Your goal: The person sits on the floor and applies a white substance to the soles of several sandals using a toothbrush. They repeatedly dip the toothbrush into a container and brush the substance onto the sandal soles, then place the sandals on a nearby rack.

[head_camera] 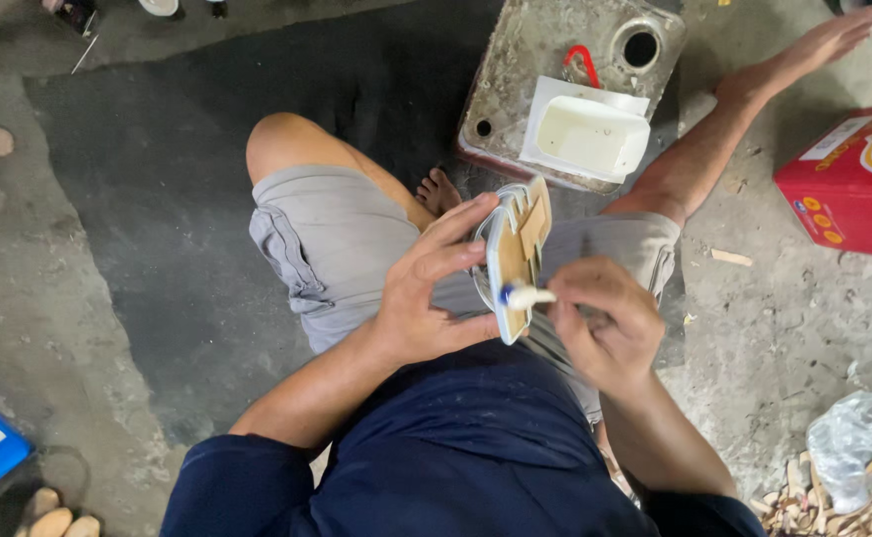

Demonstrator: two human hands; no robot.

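Concrete floor (138, 259), stained, carries a metal slab (545, 60), a red box (849, 184) and a plastic bag (859, 447). Left hand (426, 293) grip clenched on the wooden piece (518, 254) above the lap; right hand (605, 318) grip grasping the glue tube (527, 295) against its edge.

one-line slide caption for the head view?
Left hand holds a cut wooden piece while right hand presses a small white tube against it.

Single head-worn view, looking steeply down from the seated person's own eye level. Close range: lap and hands (516, 308) fill the centre, concrete floor (108, 298) around the edges. No second view to overlap.
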